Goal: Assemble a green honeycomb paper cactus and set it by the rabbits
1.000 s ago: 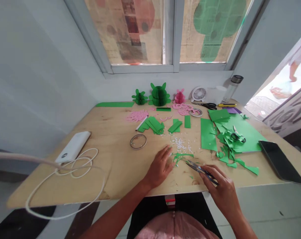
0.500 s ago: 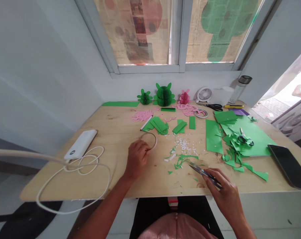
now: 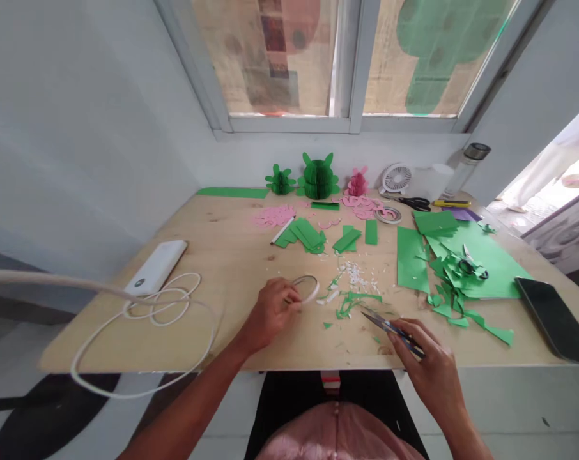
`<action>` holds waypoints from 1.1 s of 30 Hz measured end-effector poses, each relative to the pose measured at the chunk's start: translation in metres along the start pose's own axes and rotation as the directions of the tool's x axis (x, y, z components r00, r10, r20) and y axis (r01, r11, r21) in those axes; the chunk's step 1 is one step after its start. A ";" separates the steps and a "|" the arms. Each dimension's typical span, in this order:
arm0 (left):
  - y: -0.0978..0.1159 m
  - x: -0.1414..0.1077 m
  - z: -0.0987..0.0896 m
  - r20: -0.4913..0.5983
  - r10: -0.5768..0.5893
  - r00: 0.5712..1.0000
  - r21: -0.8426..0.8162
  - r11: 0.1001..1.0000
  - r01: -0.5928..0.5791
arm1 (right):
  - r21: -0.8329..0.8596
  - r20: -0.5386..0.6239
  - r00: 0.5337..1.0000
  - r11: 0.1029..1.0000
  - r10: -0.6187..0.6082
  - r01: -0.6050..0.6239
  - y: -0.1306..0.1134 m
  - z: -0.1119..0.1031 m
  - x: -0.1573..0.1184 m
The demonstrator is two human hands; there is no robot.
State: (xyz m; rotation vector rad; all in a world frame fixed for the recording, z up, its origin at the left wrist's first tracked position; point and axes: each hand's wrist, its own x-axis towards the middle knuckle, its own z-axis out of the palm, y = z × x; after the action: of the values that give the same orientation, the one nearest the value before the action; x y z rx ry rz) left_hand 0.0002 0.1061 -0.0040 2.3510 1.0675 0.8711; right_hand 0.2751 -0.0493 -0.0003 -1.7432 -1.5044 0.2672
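Note:
My left hand (image 3: pixel 276 305) grips a thin, pale roll of tape (image 3: pixel 311 292) by its near side, tilted just above the table. In my right hand (image 3: pixel 426 358) is a slim, pointed metal tool (image 3: pixel 380 321) with a dark grip, its tip aimed left; I cannot tell its exact kind. Thin green paper scraps (image 3: pixel 354 303) lie between the hands, left of the tool's tip. Small white paper bits (image 3: pixel 358 276) are scattered behind them. Cut green paper strips (image 3: pixel 308 234) rest in overlapping stacks farther back.
Green sheets (image 3: pixel 498 255) with small scissors (image 3: pixel 468 262) and offcuts lie right, beside a phone (image 3: pixel 555 319). Green and pink paper figures (image 3: pixel 317 179) line the wall near a white fan (image 3: pixel 395 179). At left, a white power bank (image 3: pixel 158 267) trails a looped cable (image 3: pixel 140 390).
My left hand has moved right and slightly nearer to me, carrying the tape roll toward the scraps. My right hand holds the pointed tool in nearly the same place.

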 end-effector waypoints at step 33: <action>0.003 0.004 0.079 -0.180 -0.187 0.966 0.080 0.976 0.204 | -0.002 -0.021 0.999 0.999 -0.049 0.049 0.004 0.001 0.003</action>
State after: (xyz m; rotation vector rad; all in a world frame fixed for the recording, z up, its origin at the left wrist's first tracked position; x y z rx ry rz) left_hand 0.0576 0.0986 -0.0574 2.2303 1.4155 0.9801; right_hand 0.2784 -0.0456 -0.0031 -1.7027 -1.5303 0.2224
